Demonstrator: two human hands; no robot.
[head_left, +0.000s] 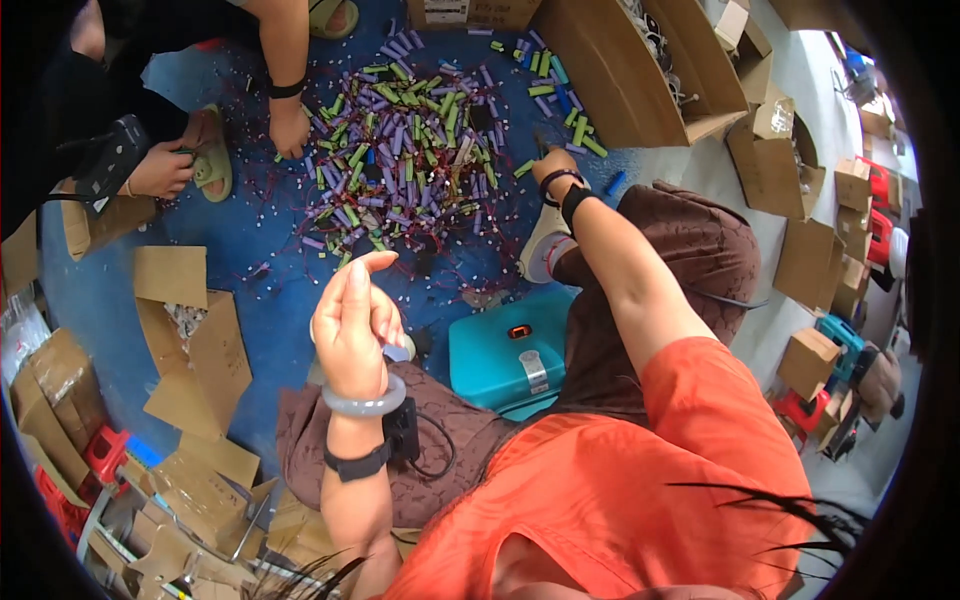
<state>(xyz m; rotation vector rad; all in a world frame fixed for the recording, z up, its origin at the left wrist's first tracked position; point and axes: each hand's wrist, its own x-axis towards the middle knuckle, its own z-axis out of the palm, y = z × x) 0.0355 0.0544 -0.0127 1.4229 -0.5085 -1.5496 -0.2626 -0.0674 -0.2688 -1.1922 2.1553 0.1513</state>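
A large pile of purple and green cylindrical battery cells [400,150] with red wires lies on the blue floor before me. My left hand [357,325] is raised near the pile's near edge, its fingers loosely bent and apart. Nothing shows in it. My right hand [556,165] reaches to the right side of the pile with its fingers closed. A small dark thing sticks out from them, too small to name. Just left of those fingers lies a green cell [523,169]. More green cells [592,146] and a blue cell [615,182] lie around that hand.
A teal box [505,350] with a lit red display stands between my legs. Across from me, a co-worker's hand [290,130] touches the pile's left edge; their other hand [160,170] is near a sandal. Cardboard boxes [215,340] stand left, with a large carton [630,80] at right.
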